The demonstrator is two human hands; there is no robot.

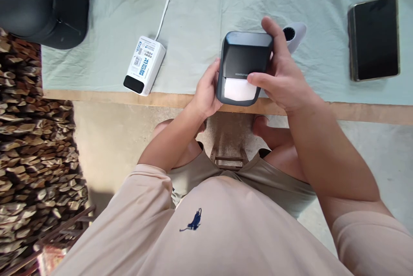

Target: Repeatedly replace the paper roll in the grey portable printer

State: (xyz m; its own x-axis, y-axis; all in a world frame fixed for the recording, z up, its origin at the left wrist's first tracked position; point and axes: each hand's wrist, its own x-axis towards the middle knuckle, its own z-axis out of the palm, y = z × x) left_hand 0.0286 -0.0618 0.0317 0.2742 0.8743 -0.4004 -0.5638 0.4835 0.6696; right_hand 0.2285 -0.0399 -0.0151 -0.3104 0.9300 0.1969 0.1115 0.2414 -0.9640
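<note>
Printer (pixel 247 48): dark casing, held between the two hands, above the near edge of the table (pixel 135 99); its front face is turned up toward the wearer.
Left hand (pixel 206 91): on the printer's left side, curled against the lower half — thumb along the casing, the other fingers mostly hidden from where I stand.
Right hand (pixel 287 78): wrapped about the right side; thumb laid on the front, its tip where the black cover meets the white paper (pixel 238 90); forefinger extended past the upper right corner. I cannot tell how the remaining fingers sit.
Paper: in the lower part of the printer's front, below the cover and between the two hands.
White gadget (pixel 300 33): on the cloth (pixel 193 5), just beyond the right hand — partly hidden by it.
Phone (pixel 376 37): flat on the cloth, well to the right of the right hand.
Power bank (pixel 145 65): on the cloth, left of the left hand, white cable (pixel 164 13) extending from its far end.
</note>
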